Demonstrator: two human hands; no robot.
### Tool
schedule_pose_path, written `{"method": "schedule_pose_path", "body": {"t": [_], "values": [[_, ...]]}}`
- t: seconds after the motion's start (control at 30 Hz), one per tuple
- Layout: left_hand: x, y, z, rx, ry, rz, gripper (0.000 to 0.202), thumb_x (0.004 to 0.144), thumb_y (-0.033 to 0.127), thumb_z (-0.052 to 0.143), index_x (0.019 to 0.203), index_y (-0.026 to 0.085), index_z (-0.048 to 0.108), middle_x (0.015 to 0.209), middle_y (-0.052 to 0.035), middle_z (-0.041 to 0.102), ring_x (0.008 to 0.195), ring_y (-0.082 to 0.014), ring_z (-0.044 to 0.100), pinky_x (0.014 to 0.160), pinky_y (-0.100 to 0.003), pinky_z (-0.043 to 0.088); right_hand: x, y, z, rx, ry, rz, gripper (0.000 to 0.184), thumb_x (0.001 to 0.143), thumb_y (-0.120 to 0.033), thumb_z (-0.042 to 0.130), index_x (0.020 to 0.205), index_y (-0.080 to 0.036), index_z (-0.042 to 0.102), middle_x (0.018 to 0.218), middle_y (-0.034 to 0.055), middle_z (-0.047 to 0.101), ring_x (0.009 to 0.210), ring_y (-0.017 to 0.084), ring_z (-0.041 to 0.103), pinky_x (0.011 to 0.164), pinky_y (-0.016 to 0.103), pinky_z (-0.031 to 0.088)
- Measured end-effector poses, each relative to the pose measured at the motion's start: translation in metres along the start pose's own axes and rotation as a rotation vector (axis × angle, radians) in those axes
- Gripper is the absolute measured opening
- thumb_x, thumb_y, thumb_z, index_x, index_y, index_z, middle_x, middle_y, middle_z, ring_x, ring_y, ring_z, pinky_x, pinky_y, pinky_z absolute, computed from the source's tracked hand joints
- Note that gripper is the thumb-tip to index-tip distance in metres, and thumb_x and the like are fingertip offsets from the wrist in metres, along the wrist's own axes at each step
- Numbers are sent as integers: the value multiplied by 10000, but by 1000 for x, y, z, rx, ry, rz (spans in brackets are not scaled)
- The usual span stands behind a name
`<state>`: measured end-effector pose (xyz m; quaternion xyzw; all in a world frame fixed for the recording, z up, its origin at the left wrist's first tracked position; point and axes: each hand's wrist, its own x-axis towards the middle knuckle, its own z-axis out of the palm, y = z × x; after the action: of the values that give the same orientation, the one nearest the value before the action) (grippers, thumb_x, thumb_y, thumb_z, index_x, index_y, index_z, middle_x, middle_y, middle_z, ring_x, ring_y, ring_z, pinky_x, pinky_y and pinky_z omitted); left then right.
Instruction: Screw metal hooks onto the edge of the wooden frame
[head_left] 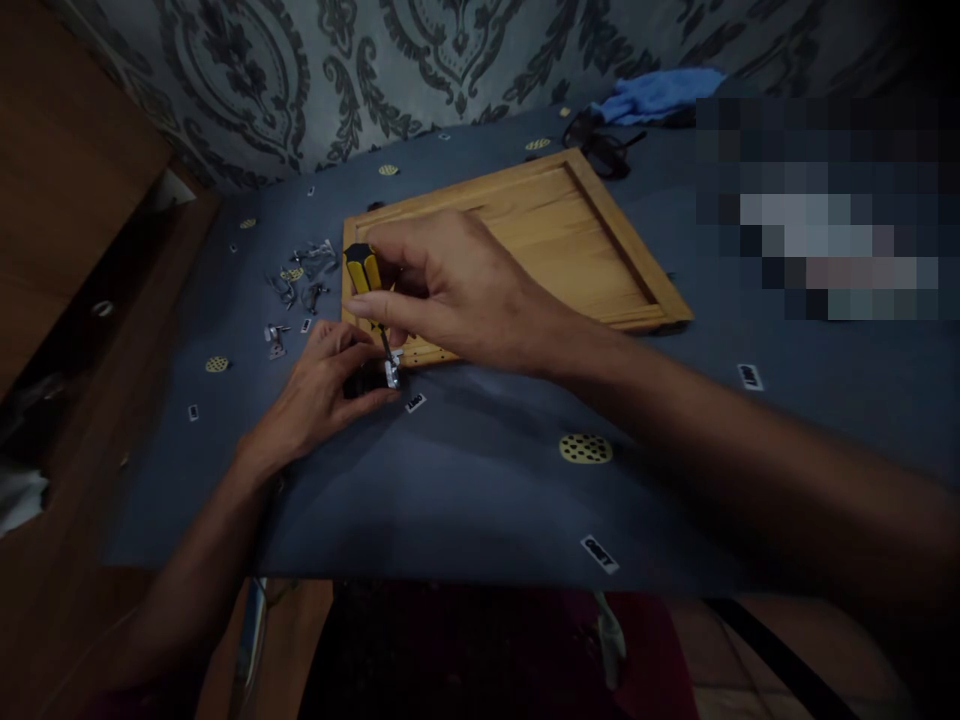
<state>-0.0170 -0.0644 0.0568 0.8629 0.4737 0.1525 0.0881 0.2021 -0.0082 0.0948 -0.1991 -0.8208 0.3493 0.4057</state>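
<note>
A wooden panel door (540,235) with a raised frame lies flat on the table. At its near left corner sits a small metal hinge (392,373). My left hand (322,385) grips this hinge between thumb and fingers, against the door's edge. My right hand (457,290) is closed on a yellow and black screwdriver (365,275), held nearly upright. The screwdriver's shaft points down onto the hinge; its tip is too small to make out clearly. My right hand covers part of the door's left side.
Several loose metal hinges (311,285) lie left of the door on the dark blue patterned tablecloth (465,480). Sunglasses (604,150) and a blue cloth (660,95) are at the back. A wooden cabinet (67,180) stands at left; a patterned wall rises behind. The right side is blurred out.
</note>
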Motion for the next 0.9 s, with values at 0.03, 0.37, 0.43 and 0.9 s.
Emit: {"method": "schedule_pose_path", "body": {"t": [0.03, 0.37, 0.43, 0.9], "values": [[0, 0, 0, 1, -3, 1, 398, 989, 552, 638, 1191, 222, 729, 1207, -85, 643, 1193, -300, 546, 1095, -511, 472, 0, -1, 2, -23, 25, 9, 332, 965, -306, 642, 727, -224, 425, 725, -25, 514, 775, 143, 551, 707, 271, 471], [-1, 2, -1, 22, -4, -12, 402, 988, 562, 636, 1187, 228, 737, 1182, -82, 648, 1149, -291, 544, 1034, -479, 496, -4, -11, 10, -75, 293, 51, 343, 1009, -416, 623, 797, -256, 407, 737, -31, 491, 683, 143, 508, 647, 289, 443], [-1, 1, 0, 16, 2, -8, 402, 985, 549, 649, 1226, 237, 729, 1172, -78, 649, 1132, -284, 550, 1020, -472, 501, -4, -13, 8, -76, 290, 58, 330, 1017, -413, 614, 808, -253, 416, 747, -26, 517, 684, 143, 522, 645, 289, 451], [-1, 0, 1, -4, 5, 3, 405, 984, 526, 659, 1235, 215, 724, 1232, -92, 647, 1187, -299, 546, 1055, -494, 494, -3, -5, 10, -186, 194, 43, 326, 975, -368, 623, 775, -257, 391, 732, -24, 475, 703, 164, 473, 676, 327, 373]]}}
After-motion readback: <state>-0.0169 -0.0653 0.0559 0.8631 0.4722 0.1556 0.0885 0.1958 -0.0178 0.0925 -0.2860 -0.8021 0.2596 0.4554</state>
